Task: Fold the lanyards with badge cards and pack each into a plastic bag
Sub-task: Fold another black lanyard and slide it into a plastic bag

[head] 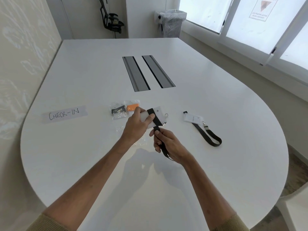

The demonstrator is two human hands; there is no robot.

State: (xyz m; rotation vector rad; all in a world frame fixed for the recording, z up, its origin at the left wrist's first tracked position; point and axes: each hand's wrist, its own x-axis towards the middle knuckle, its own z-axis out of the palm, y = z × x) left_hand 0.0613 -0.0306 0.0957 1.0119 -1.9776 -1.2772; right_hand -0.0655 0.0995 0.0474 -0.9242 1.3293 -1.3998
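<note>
Mid-fold: my left hand (138, 124) clamps a white badge card (158, 113) above the table (100, 164), thumb over the black lanyard (153, 115) wound across it, while my right hand (168, 144) pinches that lanyard's slack at five o'clock; next, I judge, another wrap, then bagging.

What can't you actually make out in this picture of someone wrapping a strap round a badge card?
All from the single head view:
1. Print on the loose badge card at the right: too small to read.
2. Face of the held card: largely covered by the left hand and the black strap.
3. Clear bag on the table: mostly hidden under the left wrist.
4. Window sign: too blurred to read.
</note>
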